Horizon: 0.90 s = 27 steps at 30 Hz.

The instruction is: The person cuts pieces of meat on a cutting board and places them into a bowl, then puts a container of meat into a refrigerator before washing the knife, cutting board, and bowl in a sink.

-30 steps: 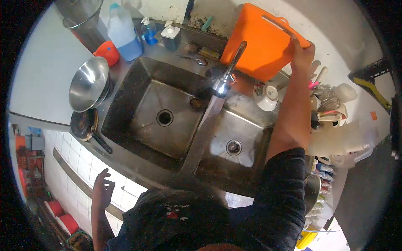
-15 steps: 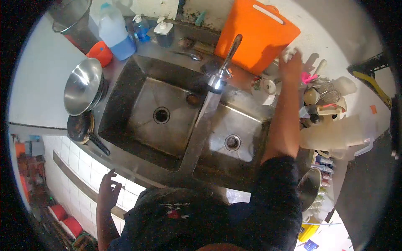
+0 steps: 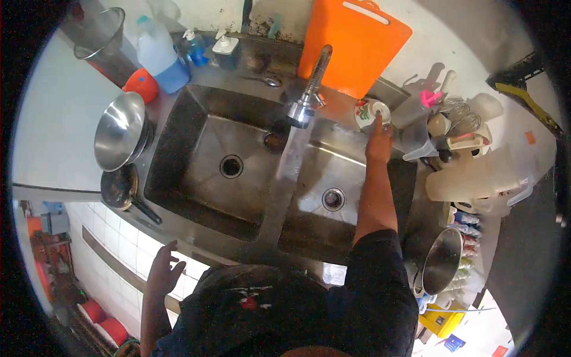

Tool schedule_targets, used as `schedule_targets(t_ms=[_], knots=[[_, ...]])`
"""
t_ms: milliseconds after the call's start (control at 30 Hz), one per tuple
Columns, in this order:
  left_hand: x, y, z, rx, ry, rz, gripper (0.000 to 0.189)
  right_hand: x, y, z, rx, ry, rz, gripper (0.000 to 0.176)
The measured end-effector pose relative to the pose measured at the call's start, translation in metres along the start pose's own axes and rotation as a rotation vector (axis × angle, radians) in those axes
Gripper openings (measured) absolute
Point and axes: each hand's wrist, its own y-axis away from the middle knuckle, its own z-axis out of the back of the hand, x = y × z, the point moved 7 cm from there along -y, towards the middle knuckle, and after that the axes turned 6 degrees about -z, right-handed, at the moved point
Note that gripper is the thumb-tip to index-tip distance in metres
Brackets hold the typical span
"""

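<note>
At the right rear corner of the sink, my right hand [image 3: 379,140] reaches to a small white round container [image 3: 363,115] with a red and green pattern. One stretched finger lies over its pale round top, apart from the other fingers. My left hand [image 3: 163,272] hangs in the air in front of the counter's edge, fingers spread and nothing in it. Beneath my right forearm lies the smaller basin [image 3: 309,205]. The larger basin [image 3: 205,199] is to its left. Over the divider, the faucet [image 3: 302,113] shows a pale stream below its head.
An orange cutting board [image 3: 351,47] leans on the back wall. Clear plastic containers [image 3: 416,137] and a whisk [image 3: 461,116] stand at right. A metal bowl [image 3: 122,131], a frying pan [image 3: 121,189], a jug of blue liquid [image 3: 162,59] and soap pumps [image 3: 226,50] line the left and back.
My right hand has come down and left from beside the cutting board to the white container. My left hand stays spread in about the same place. The view has shifted slightly.
</note>
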Motion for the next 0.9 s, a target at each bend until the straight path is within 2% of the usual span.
schedule_targets(t_ms=[100, 133, 167, 200, 233, 267, 300, 333, 400, 467, 500, 567, 600, 633, 700, 733, 800, 833, 867, 900], knots=[[-0.005, -0.004, 0.011, -0.006, -0.027, 0.038, 0.07, -0.004, -0.003, -0.001, -0.03, 0.015, 0.092, 0.074], [-0.009, -0.011, 0.018, -0.024, -0.018, 0.03, 0.069, -0.024, -0.011, -0.014, 0.034, -0.036, 0.076, 0.072], [0.006, -0.019, 0.024, -0.182, -0.098, -0.153, 0.066, -0.029, -0.001, -0.032, 0.113, -0.091, 0.076, 0.072], [0.02, -0.027, 0.035, -0.302, -0.05, -0.168, 0.064, -0.001, 0.029, 0.006, 0.258, 0.104, 0.134, 0.072], [0.029, -0.036, 0.048, -0.397, -0.006, -0.245, 0.062, -0.014, 0.051, -0.002, -0.044, 0.007, 0.29, 0.079], [0.032, -0.046, 0.066, -0.457, 0.217, -0.062, 0.057, -0.009, 0.076, 0.011, -0.185, -0.148, 0.391, 0.089], [0.026, -0.059, 0.089, -0.546, 0.467, -0.153, 0.051, -0.004, 0.099, 0.018, -0.001, -0.313, 0.253, 0.094], [0.039, -0.068, 0.114, -0.709, 0.283, -0.054, 0.049, -0.001, 0.128, 0.025, 0.186, -0.455, 0.103, 0.099], [0.067, -0.091, 0.162, -0.905, 0.373, 0.086, 0.056, -0.005, 0.183, 0.027, 0.247, -0.481, 0.203, 0.104], [0.151, -0.136, 0.211, -1.142, 0.176, 0.038, 0.056, -0.025, 0.234, 0.005, 0.298, -0.557, 0.292, 0.107], [0.147, -0.149, 0.234, -1.135, 0.185, 0.021, 0.056, -0.032, 0.254, 0.01, 0.283, -0.553, 0.281, 0.107], [0.145, -0.16, 0.257, -0.879, 0.198, 0.454, 0.056, -0.031, 0.301, 0.009, 0.449, -0.454, 0.233, 0.102], [0.142, -0.169, 0.252, -0.811, 0.478, 0.365, 0.051, -0.024, 0.315, 0.023, 0.439, -0.444, 0.222, 0.102], [0.163, -0.183, 0.252, -0.802, 0.484, 0.353, 0.051, -0.019, 0.328, 0.035, 0.492, -0.454, 0.202, 0.099], [0.217, -0.23, 0.241, -0.619, 0.755, 0.343, 0.049, -0.001, 0.343, 0.056, 0.527, -0.463, 0.172, 0.096], [0.204, -0.227, 0.245, -0.607, 0.757, 0.327, 0.049, 0.006, 0.349, 0.062, 0.528, -0.469, 0.152, 0.091], [0.16, -0.194, 0.259, -0.83, 0.635, 0.184, 0.043, 0.021, 0.362, 0.081, 0.519, -0.47, 0.111, 0.086], [0.161, -0.193, 0.256, -0.811, 0.635, 0.167, 0.043, 0.037, 0.368, 0.097, 0.496, -0.488, 0.172, 0.081], [0.156, -0.19, 0.26, -0.844, 0.478, 0.077, 0.046, 0.053, 0.374, 0.111, 0.475, -0.503, 0.229, 0.077], [0.148, -0.188, 0.26, -0.871, 0.321, -0.018, 0.052, 0.065, 0.381, 0.121, 0.464, -0.498, 0.2, 0.077]])
